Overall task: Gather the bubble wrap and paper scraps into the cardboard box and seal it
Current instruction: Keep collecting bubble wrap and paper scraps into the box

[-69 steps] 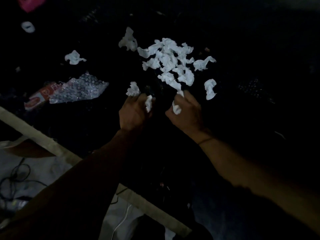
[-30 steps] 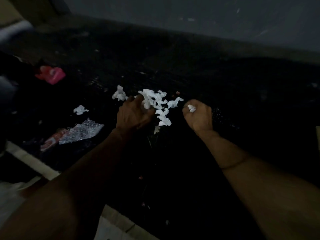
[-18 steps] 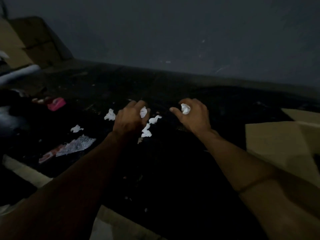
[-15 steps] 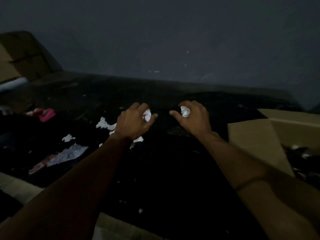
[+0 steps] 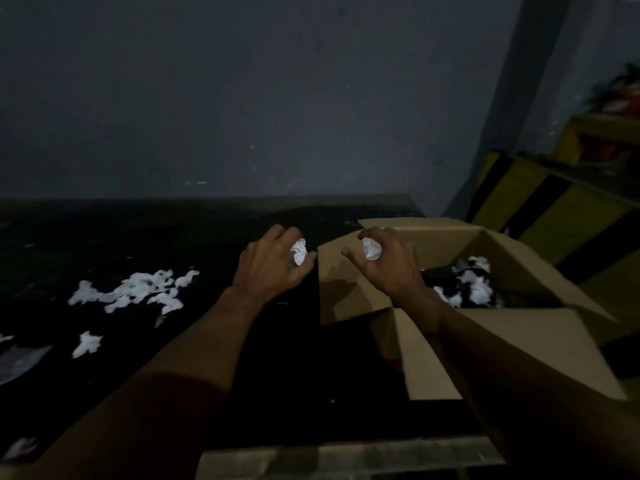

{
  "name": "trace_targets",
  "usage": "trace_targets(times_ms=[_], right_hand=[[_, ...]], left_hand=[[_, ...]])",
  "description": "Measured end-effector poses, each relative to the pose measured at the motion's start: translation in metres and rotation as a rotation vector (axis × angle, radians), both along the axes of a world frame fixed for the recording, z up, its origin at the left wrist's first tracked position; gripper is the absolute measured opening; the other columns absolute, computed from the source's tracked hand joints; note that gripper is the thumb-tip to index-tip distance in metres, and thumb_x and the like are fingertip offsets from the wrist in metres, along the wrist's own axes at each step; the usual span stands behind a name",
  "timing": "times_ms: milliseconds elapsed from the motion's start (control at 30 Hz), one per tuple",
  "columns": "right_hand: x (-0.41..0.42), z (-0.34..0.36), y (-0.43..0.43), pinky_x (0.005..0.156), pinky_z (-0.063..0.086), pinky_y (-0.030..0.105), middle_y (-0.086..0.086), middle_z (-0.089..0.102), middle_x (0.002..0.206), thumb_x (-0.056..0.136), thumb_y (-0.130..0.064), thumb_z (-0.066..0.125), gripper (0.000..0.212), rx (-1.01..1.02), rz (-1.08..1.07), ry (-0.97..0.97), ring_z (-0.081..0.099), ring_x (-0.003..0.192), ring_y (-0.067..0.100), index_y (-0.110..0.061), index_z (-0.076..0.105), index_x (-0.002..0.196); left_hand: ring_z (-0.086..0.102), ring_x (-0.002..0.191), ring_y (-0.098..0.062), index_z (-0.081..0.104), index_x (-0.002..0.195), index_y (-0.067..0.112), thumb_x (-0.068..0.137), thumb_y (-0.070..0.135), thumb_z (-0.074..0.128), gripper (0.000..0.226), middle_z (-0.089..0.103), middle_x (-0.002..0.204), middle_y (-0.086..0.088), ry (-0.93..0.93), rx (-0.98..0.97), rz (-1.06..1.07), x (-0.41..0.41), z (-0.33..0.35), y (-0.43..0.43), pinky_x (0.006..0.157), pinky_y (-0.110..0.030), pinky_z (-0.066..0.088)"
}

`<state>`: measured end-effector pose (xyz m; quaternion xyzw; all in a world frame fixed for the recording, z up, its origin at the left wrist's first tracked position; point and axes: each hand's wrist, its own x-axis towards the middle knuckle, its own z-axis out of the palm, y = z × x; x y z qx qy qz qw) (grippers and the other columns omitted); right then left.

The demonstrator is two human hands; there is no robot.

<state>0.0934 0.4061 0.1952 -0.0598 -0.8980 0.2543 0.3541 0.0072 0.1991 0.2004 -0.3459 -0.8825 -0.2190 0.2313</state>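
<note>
My left hand (image 5: 270, 265) grips a crumpled white paper scrap (image 5: 298, 251) just left of the open cardboard box (image 5: 519, 344). My right hand (image 5: 388, 261) holds another white paper ball (image 5: 371, 249) above the box's left flap. White scraps (image 5: 474, 285) lie inside the box on dark contents. More loose paper scraps (image 5: 135, 292) lie on the dark surface to the left, with one single scrap (image 5: 86, 342) nearer me. A piece of bubble wrap (image 5: 17, 362) shows at the far left edge.
A grey wall (image 5: 242, 98) rises behind the dark surface. A yellow-and-black striped barrier (image 5: 554, 216) stands behind the box at the right. A pale ledge (image 5: 346, 459) runs along the bottom edge.
Both hands closed on paper scraps at the pile and carried them right. The view swung right, bringing the open cardboard box under my right hand; the pile now lies to the left.
</note>
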Motion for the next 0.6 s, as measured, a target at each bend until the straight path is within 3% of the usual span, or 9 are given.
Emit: trace_targets(times_ms=[100, 200, 333, 433, 600], right_hand=[[0.025, 0.003, 0.037, 0.074, 0.045, 0.028, 0.007, 0.066, 0.095, 0.078, -0.047, 0.073, 0.041, -0.025, -0.051, 0.018, 0.061, 0.086, 0.021, -0.014, 0.068, 0.102], [0.045, 0.003, 0.082, 0.071, 0.037, 0.023, 0.009, 0.067, 0.092, 0.079, -0.040, 0.074, 0.036, -0.018, -0.100, 0.047, 0.061, 0.086, 0.023, -0.011, 0.068, 0.100], [0.062, 0.002, 0.152, 0.073, 0.042, 0.025, 0.007, 0.070, 0.091, 0.078, -0.043, 0.074, 0.035, 0.011, -0.177, 0.038, 0.063, 0.085, 0.022, -0.014, 0.069, 0.096], [0.073, 0.002, 0.206, 0.074, 0.038, 0.023, 0.008, 0.071, 0.093, 0.077, -0.041, 0.076, 0.036, 0.043, -0.205, 0.050, 0.063, 0.088, 0.023, -0.011, 0.070, 0.096], [0.080, -0.004, 0.287, 0.064, 0.034, 0.025, 0.006, 0.067, 0.084, 0.076, -0.057, 0.061, 0.042, 0.052, -0.216, 0.009, 0.061, 0.082, 0.023, -0.017, 0.067, 0.088]], left_hand=[[0.056, 0.087, -0.021, 0.053, 0.110, 0.022, 0.084, 0.054, 0.055, 0.041, 0.053, 0.106, -0.003, -0.026, -0.034, -0.075, 0.012, 0.010, 0.044, 0.070, -0.034, 0.046], [0.054, 0.084, -0.018, 0.054, 0.109, 0.022, 0.085, 0.052, 0.057, 0.039, 0.052, 0.103, 0.000, -0.009, -0.015, -0.124, 0.024, 0.017, 0.095, 0.067, -0.031, 0.041], [0.057, 0.079, -0.025, 0.055, 0.104, 0.021, 0.076, 0.057, 0.043, 0.047, 0.053, 0.097, -0.001, -0.002, 0.000, -0.163, 0.037, 0.020, 0.170, 0.062, -0.033, 0.047], [0.058, 0.078, -0.027, 0.054, 0.102, 0.021, 0.072, 0.058, 0.040, 0.049, 0.053, 0.096, -0.001, 0.003, 0.007, -0.170, 0.045, 0.017, 0.227, 0.062, -0.037, 0.050], [0.059, 0.078, -0.028, 0.056, 0.103, 0.022, 0.074, 0.056, 0.041, 0.048, 0.054, 0.096, -0.001, 0.008, 0.018, -0.115, 0.052, 0.005, 0.298, 0.063, -0.036, 0.049]])
